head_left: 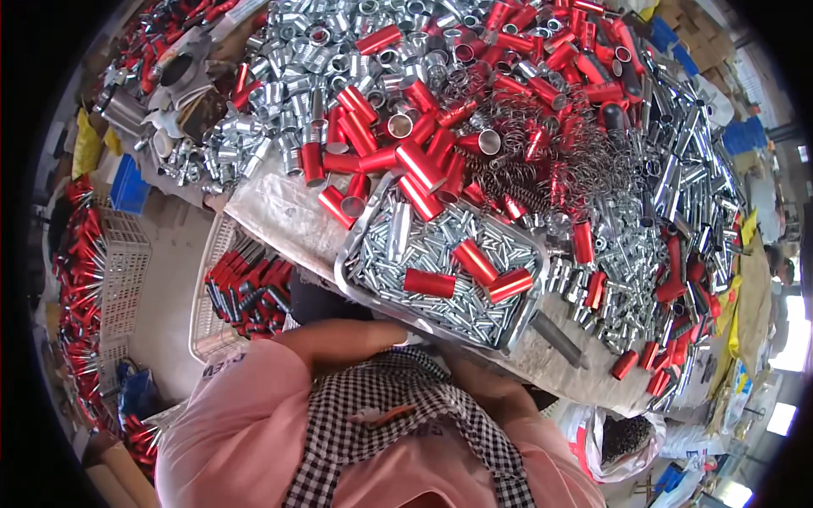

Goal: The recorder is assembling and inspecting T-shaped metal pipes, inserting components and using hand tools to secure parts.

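Observation:
My left forearm (351, 343) bends inward against my checked apron (364, 423), with something white at its wrist. My right forearm (483, 381) also reaches in toward the middle. Both hands are under or behind the near rim of a metal tray (406, 320), and their fingers are hidden. I cannot tell what they hold. The tray lies tilted at the table's near edge, filled with small silver pins (385, 258). Several shiny red tubes lie on the pins, one of them a red tube (429, 283) near the left. A silver tube (399, 230) leans at the tray's far left.
Silver collars (296, 51), red tubes (360, 131), thin coil springs (508, 148) and long silver rods (677, 169) are heaped across the table (271, 212). A dark flat bar (559, 340) juts out right of the tray. Crates (203, 317) of red-handled parts stand at left; a white sack (622, 444) sits lower right.

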`<action>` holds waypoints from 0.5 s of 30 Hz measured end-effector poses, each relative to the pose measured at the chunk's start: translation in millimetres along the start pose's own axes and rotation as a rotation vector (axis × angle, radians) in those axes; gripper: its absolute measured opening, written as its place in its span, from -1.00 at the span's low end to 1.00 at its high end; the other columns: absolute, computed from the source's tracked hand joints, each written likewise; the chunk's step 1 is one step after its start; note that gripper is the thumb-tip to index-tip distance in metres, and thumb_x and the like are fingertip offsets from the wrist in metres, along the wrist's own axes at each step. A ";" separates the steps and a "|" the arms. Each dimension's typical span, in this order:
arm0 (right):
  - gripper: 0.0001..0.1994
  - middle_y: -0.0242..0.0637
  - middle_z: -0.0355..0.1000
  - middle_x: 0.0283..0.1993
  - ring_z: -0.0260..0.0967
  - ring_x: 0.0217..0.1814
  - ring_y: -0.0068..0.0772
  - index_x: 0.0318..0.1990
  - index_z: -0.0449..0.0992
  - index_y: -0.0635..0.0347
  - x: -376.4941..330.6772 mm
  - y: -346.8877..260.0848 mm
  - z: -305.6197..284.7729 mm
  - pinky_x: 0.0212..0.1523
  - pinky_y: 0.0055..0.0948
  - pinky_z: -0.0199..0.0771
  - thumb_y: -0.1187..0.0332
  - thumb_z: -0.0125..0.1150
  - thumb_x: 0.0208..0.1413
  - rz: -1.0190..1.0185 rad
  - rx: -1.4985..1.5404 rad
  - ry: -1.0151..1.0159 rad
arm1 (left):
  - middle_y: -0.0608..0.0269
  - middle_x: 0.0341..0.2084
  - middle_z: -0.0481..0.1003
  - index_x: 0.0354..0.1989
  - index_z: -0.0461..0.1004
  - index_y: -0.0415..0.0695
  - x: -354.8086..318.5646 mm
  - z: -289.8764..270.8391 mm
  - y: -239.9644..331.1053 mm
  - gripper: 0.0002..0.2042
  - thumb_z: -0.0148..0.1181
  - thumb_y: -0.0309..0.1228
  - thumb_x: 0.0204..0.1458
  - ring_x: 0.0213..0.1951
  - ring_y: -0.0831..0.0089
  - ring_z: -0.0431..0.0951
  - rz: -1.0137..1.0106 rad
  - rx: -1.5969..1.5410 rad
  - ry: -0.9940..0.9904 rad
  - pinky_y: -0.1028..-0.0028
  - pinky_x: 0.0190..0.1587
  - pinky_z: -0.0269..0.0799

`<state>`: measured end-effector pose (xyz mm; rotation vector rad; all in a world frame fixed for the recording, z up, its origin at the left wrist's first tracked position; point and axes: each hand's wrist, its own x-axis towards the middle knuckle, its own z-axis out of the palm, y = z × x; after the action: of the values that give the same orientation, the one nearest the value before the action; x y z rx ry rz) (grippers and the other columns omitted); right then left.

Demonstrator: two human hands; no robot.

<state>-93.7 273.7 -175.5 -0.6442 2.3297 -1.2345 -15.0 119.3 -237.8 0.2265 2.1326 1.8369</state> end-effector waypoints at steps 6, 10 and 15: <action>-0.42 0.08 0.44 0.02 0.49 -0.08 0.05 0.24 0.32 0.07 -35.6 -43.4 7.9 -0.22 -0.07 0.57 0.21 0.28 0.03 -0.146 -0.253 -0.151 | 0.06 -0.15 0.54 -0.05 0.49 -0.20 -49.7 -22.5 18.7 -0.64 0.03 -0.16 0.18 -0.09 0.30 0.52 -0.305 0.091 -0.447 0.37 0.03 0.42; -0.40 0.06 0.42 0.01 0.43 0.03 0.08 0.29 0.28 -0.01 -99.9 -89.3 -12.6 -0.01 -0.08 0.49 0.35 0.19 0.01 -0.426 -0.778 -0.232 | -0.09 -0.19 0.51 -0.15 0.46 -0.21 -55.7 -63.1 59.9 -0.71 -0.14 -0.28 0.23 -0.05 0.03 0.51 -0.518 -1.788 0.204 -0.01 0.09 0.40; -0.38 0.01 0.45 -0.07 0.43 -0.01 0.17 0.21 0.36 0.09 -119.2 -107.1 -23.6 -0.09 -0.09 0.53 0.49 0.19 -0.15 -0.549 -0.646 -0.272 | -0.06 -0.40 0.44 -0.19 0.42 -0.21 -68.8 -73.9 93.8 -0.75 -0.12 -0.30 0.17 -0.35 0.00 0.48 -0.519 -1.467 0.952 -0.09 -0.18 0.49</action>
<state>10.3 304.6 -55.1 -1.6357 2.3682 -0.4845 16.6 43.5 -127.1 -1.5395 0.4161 2.7443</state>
